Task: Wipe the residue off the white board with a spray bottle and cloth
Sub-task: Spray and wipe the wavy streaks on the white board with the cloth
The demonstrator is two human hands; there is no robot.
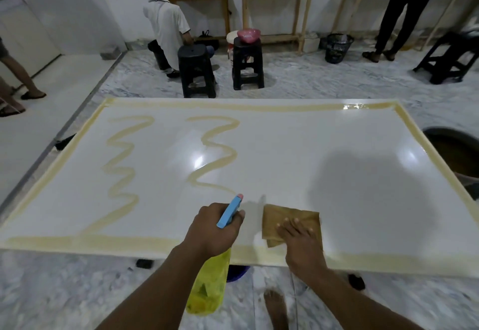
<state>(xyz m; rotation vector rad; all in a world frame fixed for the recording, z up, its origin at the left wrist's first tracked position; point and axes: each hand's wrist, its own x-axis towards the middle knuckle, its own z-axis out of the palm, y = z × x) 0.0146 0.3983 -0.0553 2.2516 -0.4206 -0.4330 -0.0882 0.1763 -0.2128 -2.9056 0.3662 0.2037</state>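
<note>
White board (285, 148): large, glossy, lying flat above a marbled floor (324, 81). Tan residue band (233, 108) along all four edges; two tan zigzag trails (121, 163) on the left half, running from far edge toward near edge. Right half bare and reflective. Brown folded cloth (280, 217) lying flat at the near edge, right of centre.

Both forearms are stretched forward side by side, the left hand (212, 228) being curled in a closed grip with knuckles up, while the right hand (298, 236) is laid flat, palm down, fingers (294, 223) spread.
</note>
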